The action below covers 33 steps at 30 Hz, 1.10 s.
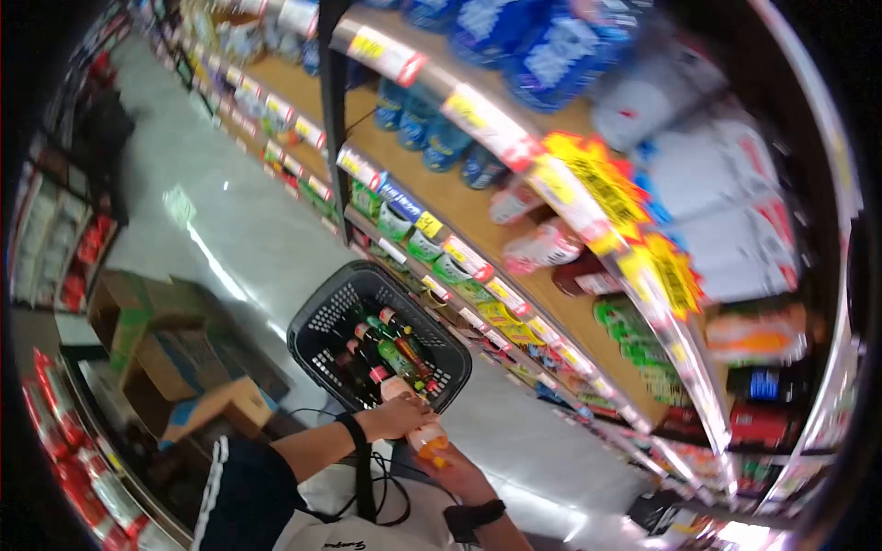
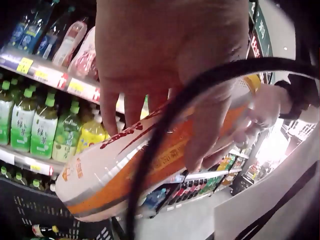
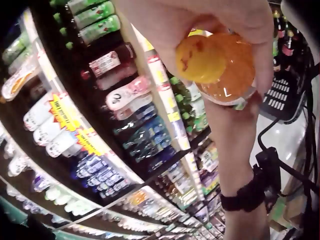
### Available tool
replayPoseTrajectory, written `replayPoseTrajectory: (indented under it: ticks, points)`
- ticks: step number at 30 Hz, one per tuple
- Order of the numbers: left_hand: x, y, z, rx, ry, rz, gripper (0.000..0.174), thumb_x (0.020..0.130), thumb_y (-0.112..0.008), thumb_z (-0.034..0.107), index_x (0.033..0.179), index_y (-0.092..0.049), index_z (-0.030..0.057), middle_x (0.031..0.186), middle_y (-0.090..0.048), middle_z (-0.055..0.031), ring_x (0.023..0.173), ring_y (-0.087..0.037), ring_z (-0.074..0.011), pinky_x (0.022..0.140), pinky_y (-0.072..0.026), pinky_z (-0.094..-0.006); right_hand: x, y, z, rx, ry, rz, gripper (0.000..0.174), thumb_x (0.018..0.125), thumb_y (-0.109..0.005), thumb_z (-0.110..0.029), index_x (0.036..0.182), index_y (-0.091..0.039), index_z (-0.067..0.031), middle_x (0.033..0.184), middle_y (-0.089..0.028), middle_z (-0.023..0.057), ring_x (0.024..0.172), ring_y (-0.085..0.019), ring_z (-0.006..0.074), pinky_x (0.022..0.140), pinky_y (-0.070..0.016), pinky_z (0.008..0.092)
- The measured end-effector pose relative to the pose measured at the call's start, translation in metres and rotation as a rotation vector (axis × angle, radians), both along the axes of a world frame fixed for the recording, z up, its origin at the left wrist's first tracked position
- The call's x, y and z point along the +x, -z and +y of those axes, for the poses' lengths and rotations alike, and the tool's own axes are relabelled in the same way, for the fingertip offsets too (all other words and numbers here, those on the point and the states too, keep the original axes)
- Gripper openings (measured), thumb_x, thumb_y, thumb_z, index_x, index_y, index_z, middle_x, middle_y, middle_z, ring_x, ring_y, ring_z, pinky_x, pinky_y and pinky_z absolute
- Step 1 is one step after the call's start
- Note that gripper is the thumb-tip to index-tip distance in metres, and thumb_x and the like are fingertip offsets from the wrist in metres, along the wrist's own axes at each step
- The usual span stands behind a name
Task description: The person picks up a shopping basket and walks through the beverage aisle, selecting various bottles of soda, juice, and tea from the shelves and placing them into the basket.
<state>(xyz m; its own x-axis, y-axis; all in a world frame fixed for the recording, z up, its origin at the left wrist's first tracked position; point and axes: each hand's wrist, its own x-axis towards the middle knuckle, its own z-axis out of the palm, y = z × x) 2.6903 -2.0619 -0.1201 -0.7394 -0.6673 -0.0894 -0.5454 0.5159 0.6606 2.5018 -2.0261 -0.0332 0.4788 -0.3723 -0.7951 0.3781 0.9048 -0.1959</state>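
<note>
An orange drink bottle (image 1: 429,443) with a white and orange label and a yellow-orange cap (image 3: 201,58) lies slanted between both hands, close to the body. My left hand (image 1: 407,415) holds it around the middle; in the left wrist view, that hand's thumb lies along the printed label (image 2: 125,162). At the cap end, my right hand (image 1: 452,470) grips the bottle, its fingers partly hidden behind it. Just beyond the hands stands a black shopping basket (image 1: 317,335) with several bottles (image 1: 397,356) lying in it, some dark and some green.
A shelf rack along the right holds rows of drinks, including green tea bottles (image 2: 44,125) and white packs (image 1: 717,211). Price labels (image 1: 390,57) line its edges. Opened cardboard boxes (image 1: 175,358) stand at the left, near red packages (image 1: 78,487). Grey floor (image 1: 207,248) runs between them.
</note>
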Motion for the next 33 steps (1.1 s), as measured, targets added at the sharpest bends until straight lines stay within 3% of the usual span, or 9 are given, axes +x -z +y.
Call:
replayPoseTrajectory:
  ticks: [2,4,6,12,21,25,28,30,33]
  points:
    - [0.004,0.028,-0.008,0.048,0.006,-0.035,0.045,0.079,-0.056,0.011,0.123,-0.049,0.0172,0.114,-0.056,-0.0043,0.11,-0.052,-0.0248,0.091,-0.0407,-0.0422,-0.001,0.051,-0.002,-0.441,-0.337,0.16,0.042,0.087,-0.05,-0.006,0.128,-0.038,-0.0024,0.129,-0.045,0.0157,0.118,-0.047,0.0259,0.101,-0.0398,0.0423]
    - [-0.001,0.081,-0.012,0.105,-0.044,-0.047,0.045,0.079,-0.056,0.01,0.123,-0.05,0.0176,0.114,-0.056,-0.0045,0.111,-0.052,-0.0259,0.091,-0.0409,-0.0427,-0.012,0.113,-0.017,-0.396,-0.388,0.14,0.045,0.083,-0.049,0.0,0.127,-0.038,-0.0019,0.128,-0.045,0.0164,0.117,-0.048,0.0261,0.097,-0.0434,0.04]
    - [-0.008,0.129,-0.014,0.139,-0.125,-0.067,0.045,0.079,-0.056,0.01,0.123,-0.05,0.0178,0.115,-0.055,-0.0047,0.111,-0.052,-0.0271,0.09,-0.0406,-0.0434,-0.023,0.181,-0.032,0.153,-0.133,0.012,0.049,0.077,-0.048,0.006,0.125,-0.039,-0.0033,0.127,-0.045,0.0171,0.115,-0.05,0.027,0.093,-0.047,0.038]
    - [-0.03,0.274,-0.029,0.213,-0.566,-0.239,0.061,0.081,-0.057,0.018,0.137,-0.035,0.0139,0.137,-0.039,-0.0143,0.126,-0.037,-0.0388,0.097,-0.0347,-0.0519,-0.022,0.357,-0.103,-0.013,-0.349,0.285,0.063,0.066,-0.049,0.006,0.126,-0.037,-0.0084,0.112,-0.049,0.0123,0.107,-0.052,0.0274,0.081,-0.0509,0.0331]
    - [-0.049,0.374,-0.047,0.407,-0.806,-0.222,0.089,0.074,-0.068,0.023,0.144,-0.016,0.0065,0.149,-0.018,-0.0175,0.132,-0.03,-0.037,0.107,-0.0241,-0.0501,-0.008,0.494,-0.148,-0.403,-0.544,0.359,0.075,0.073,-0.055,0.003,0.141,-0.028,-0.0077,0.133,-0.045,0.0107,0.121,-0.046,0.0251,0.098,-0.0386,0.0321]
    - [-0.057,0.386,-0.043,0.492,-0.659,-0.292,0.077,0.08,-0.063,0.032,0.143,-0.025,0.0104,0.149,-0.021,-0.0128,0.135,-0.024,-0.0373,0.11,-0.0137,-0.0547,-0.01,0.494,-0.142,-0.761,-1.028,0.966,0.072,0.08,-0.058,-0.008,0.142,-0.023,-0.0035,0.131,-0.046,0.0213,0.12,-0.046,0.0321,0.099,-0.0372,0.0368]
    - [-0.057,0.388,-0.047,0.634,-0.67,-0.269,0.071,0.083,-0.057,0.039,0.142,-0.027,0.0124,0.149,-0.024,-0.0114,0.136,-0.023,-0.0361,0.11,-0.0126,-0.055,-0.013,0.495,-0.136,-0.657,-0.955,0.954,0.078,0.078,-0.063,-0.012,0.143,-0.021,-0.0047,0.135,-0.043,0.0215,0.122,-0.045,0.0316,0.099,-0.0364,0.0351]
    - [-0.054,0.385,-0.041,0.525,-0.754,-0.282,0.061,0.085,-0.052,0.036,0.139,-0.034,0.0119,0.142,-0.035,-0.013,0.132,-0.029,-0.0367,0.107,-0.0187,-0.0552,-0.028,0.511,-0.123,-0.749,-0.94,0.94,0.071,0.08,-0.062,-0.015,0.141,-0.027,-0.0022,0.138,-0.039,0.0234,0.128,-0.038,0.0312,0.101,-0.0329,0.0342]
    - [-0.044,0.357,-0.039,0.676,-0.85,-0.182,0.051,0.086,-0.05,0.03,0.131,-0.043,0.0077,0.123,-0.051,-0.0169,0.115,-0.048,-0.0338,0.096,-0.0345,-0.0491,-0.036,0.474,-0.125,-0.744,-1.044,0.91,0.057,0.083,-0.056,-0.03,0.131,-0.044,-0.0027,0.122,-0.053,0.0218,0.109,-0.055,0.0331,0.09,-0.0435,0.0355]
